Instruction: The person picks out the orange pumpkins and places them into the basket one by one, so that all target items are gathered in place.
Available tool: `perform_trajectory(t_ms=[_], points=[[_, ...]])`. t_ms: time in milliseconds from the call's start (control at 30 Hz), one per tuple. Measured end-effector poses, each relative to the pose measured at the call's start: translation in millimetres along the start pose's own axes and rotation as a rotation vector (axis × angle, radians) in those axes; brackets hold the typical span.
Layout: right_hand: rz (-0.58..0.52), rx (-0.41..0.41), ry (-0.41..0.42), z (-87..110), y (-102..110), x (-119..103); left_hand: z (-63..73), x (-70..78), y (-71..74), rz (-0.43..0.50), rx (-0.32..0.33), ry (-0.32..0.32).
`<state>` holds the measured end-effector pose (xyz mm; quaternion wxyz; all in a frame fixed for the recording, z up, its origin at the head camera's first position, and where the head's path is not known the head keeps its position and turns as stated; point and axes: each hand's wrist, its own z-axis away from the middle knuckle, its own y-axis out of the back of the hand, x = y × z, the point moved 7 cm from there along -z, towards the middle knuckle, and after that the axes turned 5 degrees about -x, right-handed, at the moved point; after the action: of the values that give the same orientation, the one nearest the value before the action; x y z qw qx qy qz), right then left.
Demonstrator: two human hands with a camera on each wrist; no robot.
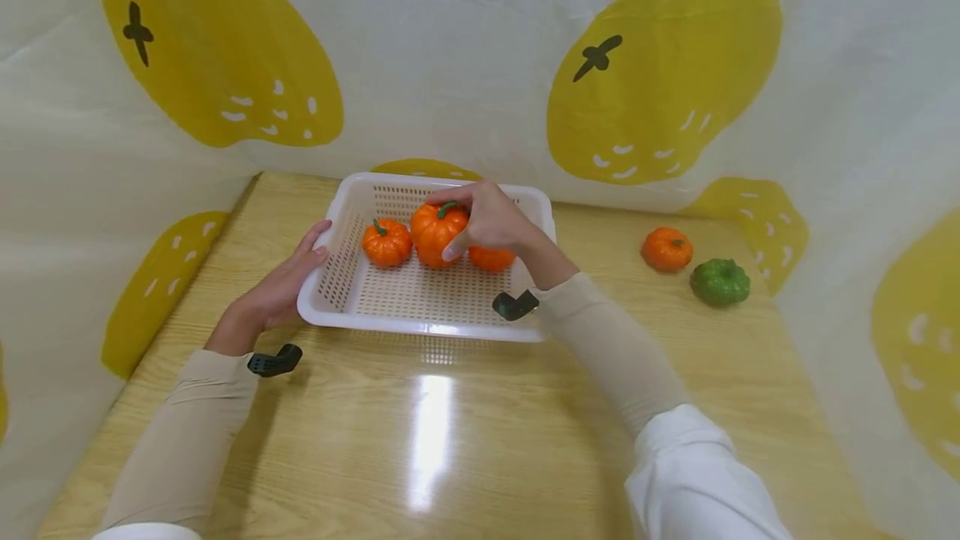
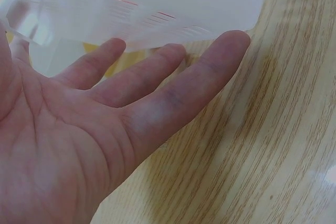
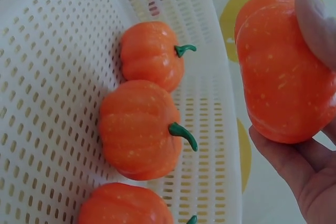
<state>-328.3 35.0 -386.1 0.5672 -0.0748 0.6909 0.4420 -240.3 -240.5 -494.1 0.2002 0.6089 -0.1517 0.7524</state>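
My right hand [image 1: 491, 219] grips a large orange toy pumpkin [image 3: 286, 69] with a green stem, fingers and thumb on its sides, over a white plastic basket [image 1: 427, 329]. Three orange pumpkins sit in a row in that basket in the right wrist view: an upper one [image 3: 151, 56], a middle one [image 3: 137, 129] and a lower one [image 3: 125, 205]. The head view shows a left pumpkin [image 1: 387, 243] and a right pumpkin [image 1: 491, 259]; the held one hides the middle. At the basket's left side, my left hand [image 1: 281, 286] touches the wall with extended fingers [image 2: 173, 90].
On the wooden table [image 1: 337, 440], right of the basket, lie a smaller orange pumpkin [image 1: 667, 249] and a green pumpkin-shaped squash [image 1: 720, 282]. A pale curtain [image 1: 450, 65] with yellow fruit prints hangs behind the table and along its sides.
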Motion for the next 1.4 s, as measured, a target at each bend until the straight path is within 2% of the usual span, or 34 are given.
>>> perform_trajectory(t_ms=[567,767,1400], points=[[-0.012,-0.083,0.041,-8.4,-21.2,-4.0,0.8,2.5,-3.4,0.008,-0.013,-0.015],[0.041,-0.106,0.047,-12.1,-28.1,-4.5,0.8,2.9,-4.9,0.014,-0.026,-0.03],[0.05,-0.158,0.076,-20.9,-45.0,-3.0,1.2,2.9,-6.3,0.007,-0.008,-0.01]])
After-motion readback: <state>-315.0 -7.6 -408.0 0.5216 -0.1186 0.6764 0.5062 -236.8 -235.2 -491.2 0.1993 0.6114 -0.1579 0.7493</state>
